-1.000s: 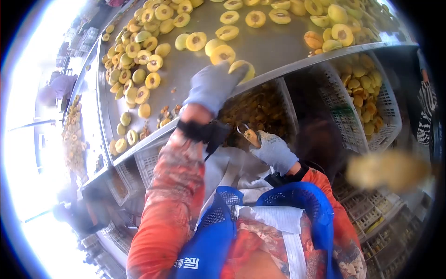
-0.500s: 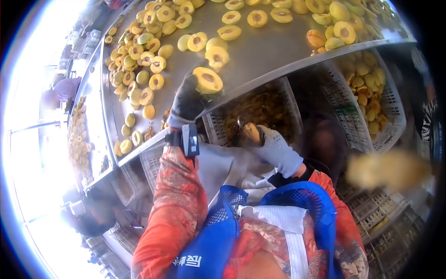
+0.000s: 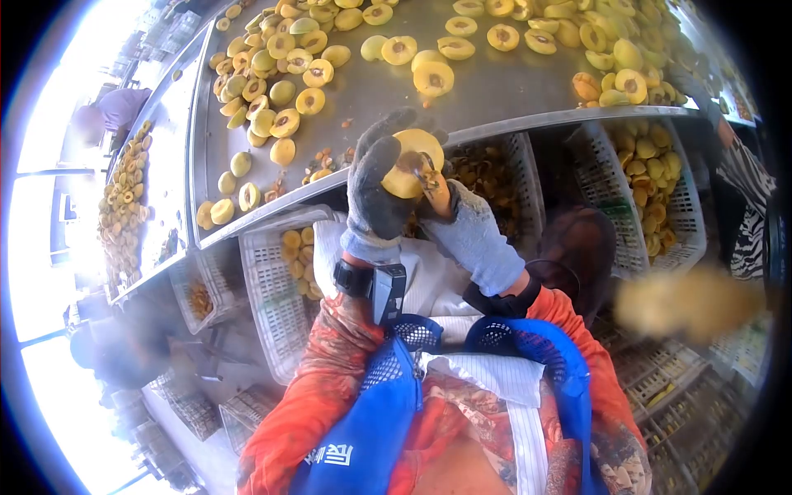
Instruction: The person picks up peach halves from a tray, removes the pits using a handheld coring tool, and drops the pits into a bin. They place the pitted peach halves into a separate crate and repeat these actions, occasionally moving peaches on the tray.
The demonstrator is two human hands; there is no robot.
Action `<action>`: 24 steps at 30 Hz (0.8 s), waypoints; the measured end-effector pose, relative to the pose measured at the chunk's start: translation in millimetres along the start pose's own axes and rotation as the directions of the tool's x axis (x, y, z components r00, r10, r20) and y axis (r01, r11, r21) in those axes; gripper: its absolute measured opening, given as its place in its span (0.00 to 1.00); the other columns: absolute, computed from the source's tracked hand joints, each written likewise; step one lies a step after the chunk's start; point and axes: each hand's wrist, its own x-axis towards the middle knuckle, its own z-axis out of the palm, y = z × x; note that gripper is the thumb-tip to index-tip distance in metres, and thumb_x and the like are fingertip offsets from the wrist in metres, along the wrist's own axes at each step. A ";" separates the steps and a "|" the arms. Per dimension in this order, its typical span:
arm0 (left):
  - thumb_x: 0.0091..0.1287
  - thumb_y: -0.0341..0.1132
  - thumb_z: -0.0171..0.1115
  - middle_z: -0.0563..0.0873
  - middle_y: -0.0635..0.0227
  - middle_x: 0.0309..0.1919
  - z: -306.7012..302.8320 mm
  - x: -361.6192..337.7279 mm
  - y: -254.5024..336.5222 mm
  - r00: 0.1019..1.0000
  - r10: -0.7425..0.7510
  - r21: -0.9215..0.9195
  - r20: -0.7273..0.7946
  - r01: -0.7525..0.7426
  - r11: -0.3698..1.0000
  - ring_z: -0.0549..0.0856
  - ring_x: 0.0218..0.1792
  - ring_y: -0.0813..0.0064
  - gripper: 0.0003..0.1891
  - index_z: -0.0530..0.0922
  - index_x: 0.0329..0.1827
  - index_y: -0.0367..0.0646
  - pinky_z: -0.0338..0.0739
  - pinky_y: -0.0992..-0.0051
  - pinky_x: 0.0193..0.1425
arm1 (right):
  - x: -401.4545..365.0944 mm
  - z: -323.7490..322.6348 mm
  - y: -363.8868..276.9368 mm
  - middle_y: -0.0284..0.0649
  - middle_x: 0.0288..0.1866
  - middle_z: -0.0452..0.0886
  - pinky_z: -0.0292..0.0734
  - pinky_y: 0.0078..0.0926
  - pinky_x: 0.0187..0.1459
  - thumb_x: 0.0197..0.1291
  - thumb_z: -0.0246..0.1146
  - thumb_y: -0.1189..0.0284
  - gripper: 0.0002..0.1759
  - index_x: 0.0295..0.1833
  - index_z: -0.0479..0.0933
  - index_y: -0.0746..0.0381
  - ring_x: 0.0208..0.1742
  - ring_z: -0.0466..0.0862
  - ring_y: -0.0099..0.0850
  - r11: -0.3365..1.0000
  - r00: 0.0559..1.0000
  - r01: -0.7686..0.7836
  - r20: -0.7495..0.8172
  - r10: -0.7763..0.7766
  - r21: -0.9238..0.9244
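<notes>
My left hand [image 3: 373, 194], in a dark-palmed glove, is closed round a yellow peach half [image 3: 419, 145], its cut face turned up. In my right hand [image 3: 474, 239], which wears a grey glove, is a pitting knife [image 3: 436, 191] with an orange-brown handle. The tool's dark metal tip touches the cut face near the middle, partly covering the pit area. Both hands are close together in front of the metal table's [image 3: 487, 132] near edge, above a crate of scraps. Many peach halves [image 3: 433, 78] lie on the table, several with brown pit centres.
Under the table edge, a white crate [image 3: 528, 186] holds brownish scraps. Crates of peach pieces stand at left [image 3: 262, 318] and right [image 3: 689, 219]. A person in a purple top [image 3: 124, 107] is at far left; a zebra-patterned sleeve [image 3: 747, 177] shows at right. A blurry yellowish smear [image 3: 689, 304] covers part of the right.
My left hand has brought the peach half from over the table toward me. My right hand has risen with the pitting knife, whose tip now meets the fruit. The view has shifted slightly.
</notes>
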 end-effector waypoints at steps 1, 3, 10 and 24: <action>0.68 0.41 0.53 0.77 0.45 0.58 5.4 -1.8 1.6 1.000 0.010 -0.034 -0.007 -0.010 0.999 0.79 0.59 0.49 0.27 0.68 0.65 0.31 0.74 0.56 0.64 | -1.0 1.5 -0.4 0.50 0.40 0.82 0.77 0.44 0.43 0.54 0.66 0.62 0.18 0.46 0.74 0.60 0.40 0.82 0.52 0.999 0.999 0.018 -0.030 -0.018 0.031; 0.68 0.40 0.52 0.78 0.45 0.57 10.2 -2.8 1.2 0.999 0.050 -0.032 -0.008 -0.050 0.998 0.79 0.59 0.49 0.26 0.69 0.64 0.30 0.75 0.56 0.63 | -2.4 2.6 -1.3 0.50 0.39 0.82 0.77 0.44 0.42 0.54 0.66 0.63 0.17 0.46 0.74 0.60 0.40 0.82 0.52 0.999 0.999 0.014 -0.042 -0.012 0.049; 0.67 0.37 0.55 0.82 0.49 0.52 19.1 -9.0 -5.4 0.981 0.195 0.317 0.004 -0.186 0.930 0.82 0.55 0.56 0.23 0.73 0.60 0.29 0.76 0.62 0.61 | -8.9 -14.8 -17.3 0.47 0.34 0.82 0.77 0.39 0.37 0.54 0.65 0.67 0.15 0.44 0.75 0.62 0.37 0.84 0.45 0.882 0.926 -0.318 0.313 0.210 0.349; 0.66 0.29 0.65 0.83 0.56 0.54 19.4 -22.8 -27.2 0.964 0.265 0.531 -0.001 -0.224 0.817 0.82 0.56 0.67 0.20 0.74 0.60 0.33 0.75 0.70 0.62 | -17.3 -26.6 1.9 0.39 0.26 0.79 0.71 0.26 0.25 0.55 0.63 0.71 0.12 0.45 0.75 0.62 0.24 0.79 0.28 0.831 0.873 -0.395 0.443 0.205 0.392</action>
